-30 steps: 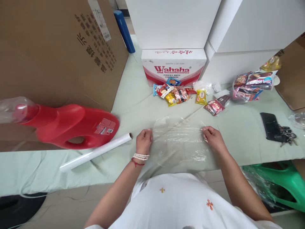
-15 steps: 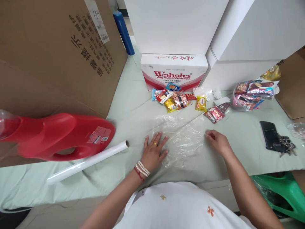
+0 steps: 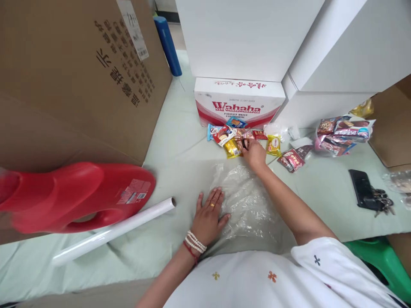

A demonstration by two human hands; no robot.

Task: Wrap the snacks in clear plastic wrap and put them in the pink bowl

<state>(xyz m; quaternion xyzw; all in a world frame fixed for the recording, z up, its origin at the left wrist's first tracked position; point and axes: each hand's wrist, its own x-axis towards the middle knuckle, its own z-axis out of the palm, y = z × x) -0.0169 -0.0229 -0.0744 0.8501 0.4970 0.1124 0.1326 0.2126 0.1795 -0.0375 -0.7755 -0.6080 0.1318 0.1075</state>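
My left hand [image 3: 207,216] lies flat with its fingers spread, pressing on the left edge of a clear plastic sheet or bag [image 3: 245,201]. The plastic is crinkled and spread over the green cloth. Beyond it, my right hand [image 3: 254,155] reaches over the plastic into a small heap of wrapped snacks. Its fingers close on a clear-wrapped snack packet [image 3: 244,143] with a dark band, which they partly cover. Around that packet lie a red and white snack pack [image 3: 224,135], a yellow packet [image 3: 231,148], a blue packet [image 3: 236,122] and another yellow packet [image 3: 274,145].
Behind the snacks stands a Wahaha water carton [image 3: 239,100]. To the left are a white roll [image 3: 115,231], a red plastic jug [image 3: 96,192] and a large cardboard box [image 3: 80,77]. On the right lie dark red packets [image 3: 292,159], a filled snack tub [image 3: 340,134] and a black case with keys [image 3: 364,188].
My right hand has moved from the plastic's right edge forward and left, onto a packet in the snack heap. My left hand stays flat on the plastic. The view has shifted slightly.
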